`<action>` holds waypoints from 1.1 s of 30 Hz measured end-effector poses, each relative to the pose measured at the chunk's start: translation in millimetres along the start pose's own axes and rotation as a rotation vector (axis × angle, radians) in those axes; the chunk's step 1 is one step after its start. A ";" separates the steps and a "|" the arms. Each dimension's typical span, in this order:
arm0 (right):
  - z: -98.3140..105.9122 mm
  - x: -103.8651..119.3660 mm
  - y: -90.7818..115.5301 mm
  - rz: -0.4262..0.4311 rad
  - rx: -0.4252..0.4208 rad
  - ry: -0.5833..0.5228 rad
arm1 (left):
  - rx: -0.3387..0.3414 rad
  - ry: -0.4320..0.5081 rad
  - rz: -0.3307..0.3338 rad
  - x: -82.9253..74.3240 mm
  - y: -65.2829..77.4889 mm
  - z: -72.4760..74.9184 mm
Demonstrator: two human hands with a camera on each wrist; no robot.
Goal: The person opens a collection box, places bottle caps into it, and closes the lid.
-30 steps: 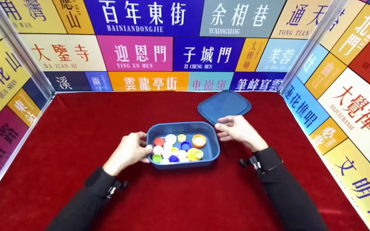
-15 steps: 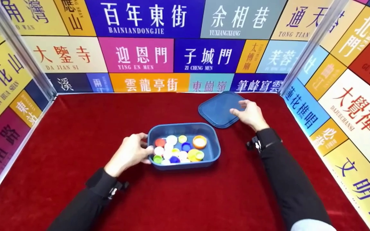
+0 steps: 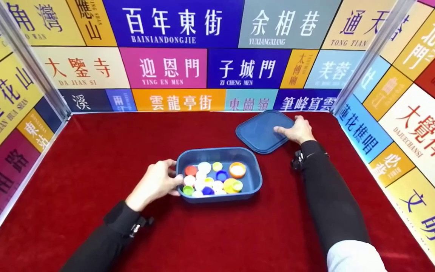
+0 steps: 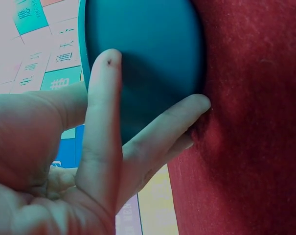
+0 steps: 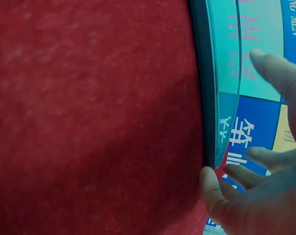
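Note:
A dark blue box (image 3: pixel 252 177) with rounded corners stands on the red cloth and holds several coloured bottle caps (image 3: pixel 191 170). My left hand (image 3: pixel 157 180) holds its left end, thumb at the rim. In the left wrist view, the extended fingers (image 4: pixel 103 107) lie against the box's outer wall (image 4: pixel 152 49). Behind the box, to the right, its flat blue lid (image 3: pixel 259 132) rests on the cloth. My right hand (image 3: pixel 300 131) is spread at the lid's right side, thumb above it. In the right wrist view, one fingertip (image 5: pixel 210 181) is by the lid's edge (image 5: pixel 206 93).
Red cloth (image 3: pixel 119 143) covers the table. Upright panels (image 3: pixel 164 68) printed with coloured signs close off the back and both sides. Metal posts (image 3: pixel 361 64) stand at the back corners.
My right hand has moved from beside the box's right end, back and rightward to the lid's right side. The left hand stays at the box; box and lid have not visibly moved.

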State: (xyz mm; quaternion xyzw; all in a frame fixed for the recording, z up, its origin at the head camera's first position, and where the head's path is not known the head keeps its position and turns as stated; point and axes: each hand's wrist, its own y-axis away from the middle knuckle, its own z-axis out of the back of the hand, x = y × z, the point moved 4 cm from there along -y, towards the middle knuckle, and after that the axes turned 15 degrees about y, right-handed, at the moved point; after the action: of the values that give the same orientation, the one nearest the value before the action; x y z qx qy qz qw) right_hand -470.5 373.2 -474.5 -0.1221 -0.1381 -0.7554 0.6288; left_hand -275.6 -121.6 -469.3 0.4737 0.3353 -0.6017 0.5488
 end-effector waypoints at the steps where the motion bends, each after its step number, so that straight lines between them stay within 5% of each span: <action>1: -1.0 1.2 -0.5 0.002 0.014 0.007 | -0.003 0.003 0.002 0.2 0.1 -0.4; 10: -12.9 1.0 -3.2 -0.003 0.131 0.106 | -0.006 0.014 0.008 1.9 2.4 -1.5; 22: -5.5 -10.5 3.0 -0.072 0.011 0.055 | 0.003 0.046 -0.016 0.8 1.0 -2.7; 33: 2.4 -32.5 18.6 -0.208 0.102 -0.286 | 0.003 0.012 -0.015 2.1 -0.2 -3.1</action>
State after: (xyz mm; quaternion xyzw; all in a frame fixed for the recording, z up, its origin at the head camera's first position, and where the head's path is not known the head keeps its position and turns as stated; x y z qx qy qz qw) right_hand -446.3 400.7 -482.9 -0.1811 -0.2762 -0.7834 0.5266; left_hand -275.1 -119.4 -472.3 0.4753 0.3413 -0.6036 0.5415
